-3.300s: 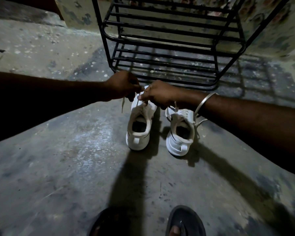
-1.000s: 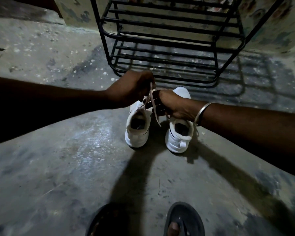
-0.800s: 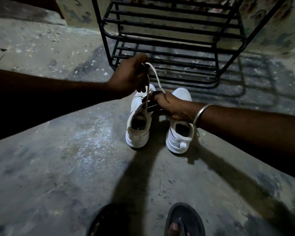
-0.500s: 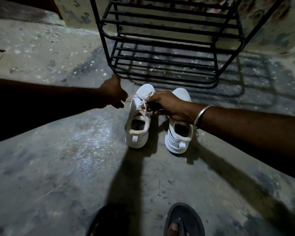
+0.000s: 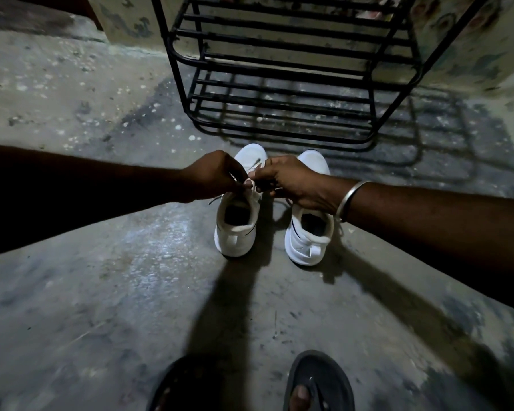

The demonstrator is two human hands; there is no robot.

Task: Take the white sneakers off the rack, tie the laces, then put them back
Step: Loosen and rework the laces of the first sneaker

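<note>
Two white sneakers stand side by side on the concrete floor, toes toward the rack: the left sneaker (image 5: 236,229) and the right sneaker (image 5: 309,232). My left hand (image 5: 212,175) and my right hand (image 5: 288,180) meet over the left sneaker's tongue, each pinching its white laces (image 5: 251,182). A metal bangle sits on my right wrist. My right hand covers the front part of the right sneaker, hiding most of its laces. The black metal shoe rack (image 5: 282,84) stands just beyond the toes.
The rack's lower shelves hold nothing and it backs onto a patterned wall (image 5: 469,46). My feet in dark sandals (image 5: 318,384) show at the bottom edge. Speckled concrete floor (image 5: 101,292) spreads to the left and front.
My left hand had pulled the lace up and then out to the left; now both hands have come together over the left sneaker, pinching the laces close.
</note>
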